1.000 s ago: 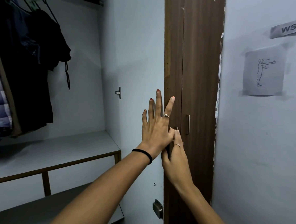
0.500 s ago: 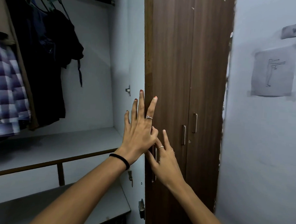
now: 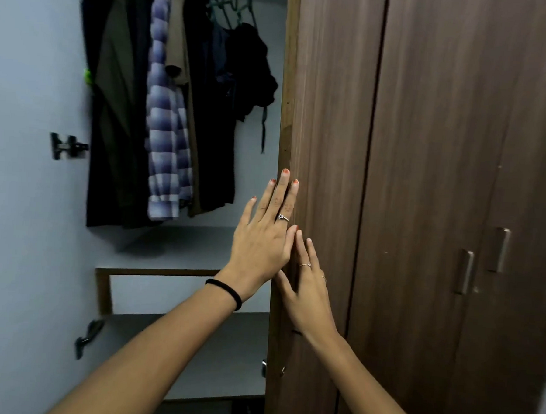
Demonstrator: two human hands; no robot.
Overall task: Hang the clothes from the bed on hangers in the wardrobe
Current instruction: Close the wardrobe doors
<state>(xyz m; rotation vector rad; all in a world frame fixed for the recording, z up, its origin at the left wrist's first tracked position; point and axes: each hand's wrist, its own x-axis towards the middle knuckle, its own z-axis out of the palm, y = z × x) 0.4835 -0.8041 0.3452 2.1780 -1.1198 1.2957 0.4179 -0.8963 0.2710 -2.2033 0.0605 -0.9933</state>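
Though palms hidden, both hands (image 3: 263,238) flat-fingered against wardrobe door (image 3: 330,115); clothes (image 3: 169,106) partly blurred.

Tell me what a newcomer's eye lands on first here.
Two bare hands in the middle: the left hand and right hand lie flat, fingers straight, against the edge of the brown wardrobe door. Behind them, upper left, a blue checked shirt hangs among dark clothes.

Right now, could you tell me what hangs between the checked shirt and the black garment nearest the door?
In the head view, a brown garment and dark clothes hang between them.
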